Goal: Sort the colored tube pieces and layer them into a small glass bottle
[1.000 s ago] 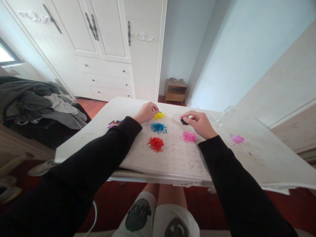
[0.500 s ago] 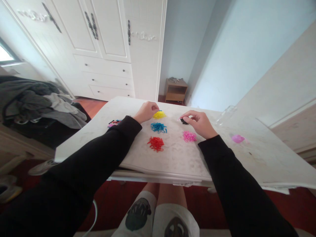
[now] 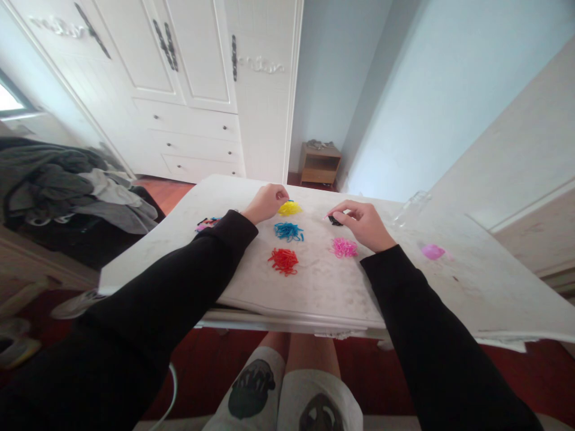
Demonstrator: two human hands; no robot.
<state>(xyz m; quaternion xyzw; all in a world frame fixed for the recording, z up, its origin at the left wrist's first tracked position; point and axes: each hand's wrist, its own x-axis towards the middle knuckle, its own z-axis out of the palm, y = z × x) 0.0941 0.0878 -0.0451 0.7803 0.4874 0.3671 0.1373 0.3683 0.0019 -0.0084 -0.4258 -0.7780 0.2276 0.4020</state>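
Observation:
My left hand (image 3: 268, 202) is closed in a pinch at the far side of the table, with a small blue rubber band (image 3: 290, 201) at its fingertips. Just below those fingers lies a pile of yellow rubber bands (image 3: 290, 208). Nearer to me are a blue pile (image 3: 288, 231) and a red pile (image 3: 284, 261). My right hand (image 3: 359, 221) pinches over a small black pile (image 3: 334, 221), which its fingers partly cover. A tiny pinkish bit shows at that fingertip, too small to name. Pink rubber bands (image 3: 344, 247) lie below the right hand.
A mixed-colour pile (image 3: 206, 224) is partly hidden by my left sleeve. On the right of the white table (image 3: 323, 299) are a clear glass bottle or jar (image 3: 411, 209), lying tilted, and a pink lump (image 3: 432, 251). A white wardrobe (image 3: 188, 137) stands beyond.
Almost nothing differs. Both hands keep their places and their pinches; the view has shifted very slightly.

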